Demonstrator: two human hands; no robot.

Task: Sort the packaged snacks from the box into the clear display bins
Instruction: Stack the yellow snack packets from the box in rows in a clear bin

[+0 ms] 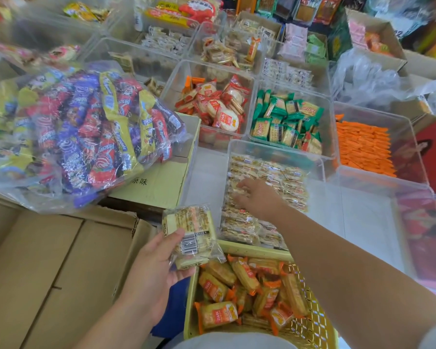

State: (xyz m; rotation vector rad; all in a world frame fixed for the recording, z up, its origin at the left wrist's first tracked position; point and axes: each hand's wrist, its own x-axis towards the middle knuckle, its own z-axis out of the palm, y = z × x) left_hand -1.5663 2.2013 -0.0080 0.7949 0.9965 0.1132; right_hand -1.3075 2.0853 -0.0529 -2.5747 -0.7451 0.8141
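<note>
**Fig. 1. Filling a bin with pale packets, head view.** The right hand (261, 199) reaches palm down into the near clear bin (247, 147), at centre. Its fingers are spread and lie flat on the rows of packets (282, 177) already laid there. The fingertips are blurred, so it cannot be told whether any packet is pinched. The left hand (159, 268), nearer and to the left, grips a small stack (189, 233) of the same pale packets. The thumb is pressed across the barcoded top and the fingers are curled beneath. The stack is held above the gap between the carton (48, 260) and the yellow basket (257, 250), clear of the bin.

The step in hand appears to be levelling the rows before adding the stack. To do it well:

- Press lightly with flat fingers, since the contents are probably brittle.
- Push the rows toward one wall to open a straight slot.
- Feed packets from the left hand a few at a time, faces and edges matching the rows.
- Keep the thumb firm, as the film looks slick and the stack could fan out.
- Keep these packets out of the far bins of red rounds (217, 107) and green packets (287, 119).
</note>
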